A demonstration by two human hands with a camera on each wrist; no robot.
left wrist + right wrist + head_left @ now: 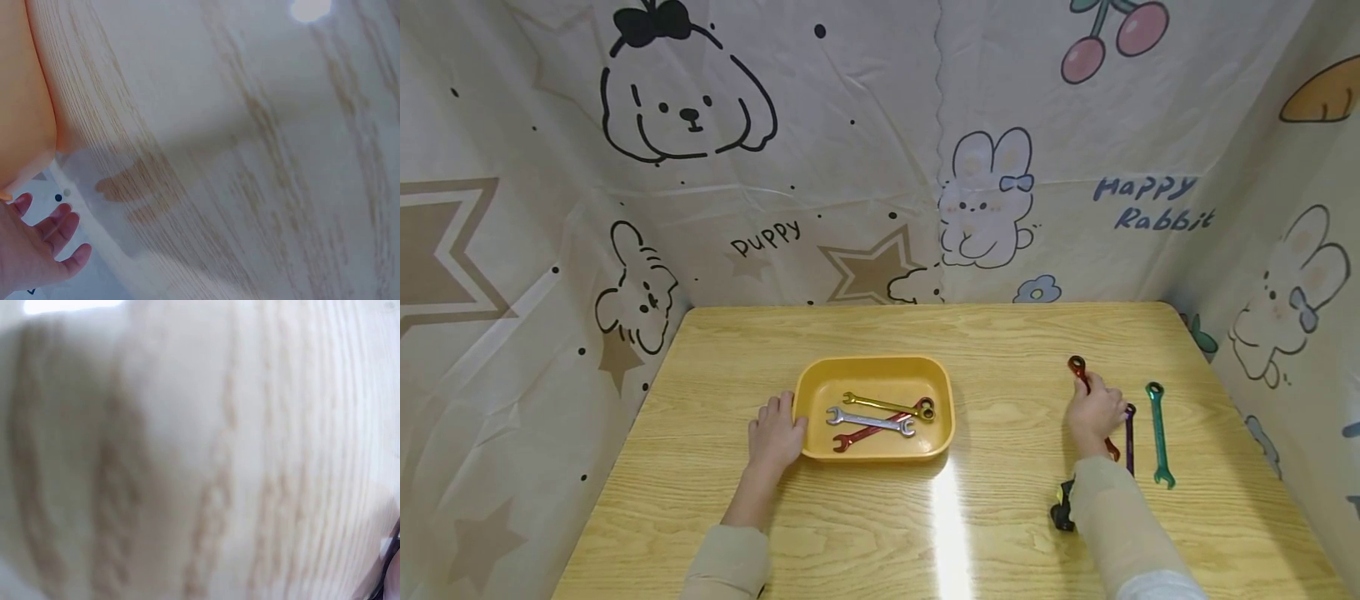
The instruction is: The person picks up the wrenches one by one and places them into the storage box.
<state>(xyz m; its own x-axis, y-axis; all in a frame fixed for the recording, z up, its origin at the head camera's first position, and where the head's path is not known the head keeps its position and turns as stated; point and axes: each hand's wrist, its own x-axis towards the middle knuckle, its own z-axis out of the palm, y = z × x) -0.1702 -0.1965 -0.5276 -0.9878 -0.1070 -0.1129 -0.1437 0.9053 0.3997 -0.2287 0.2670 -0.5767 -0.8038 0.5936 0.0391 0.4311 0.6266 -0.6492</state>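
Note:
My left hand (777, 433) rests against the left side of a yellow plastic tray (946, 379); the left wrist view shows the fingers (59, 232) loosely spread near the tray wall (25, 94). Inside the tray lie a gold ratchet wrench (880, 404), a silver open-end wrench (872, 422) and a red wrench (853, 437), crossing one another. Over on the right, my right hand (1096, 412) grips another red wrench (1077, 365) by its middle, ring end pointing away; the hand covers its shaft. Just beside that hand lies a purple wrench (1130, 442), partly covered.
A green wrench (1159, 433) lies farthest right on the wooden table (1000, 350). A black wrist strap piece (1063, 508) shows by the right sleeve. Printed cloth (850, 125) hangs behind the table and along both sides.

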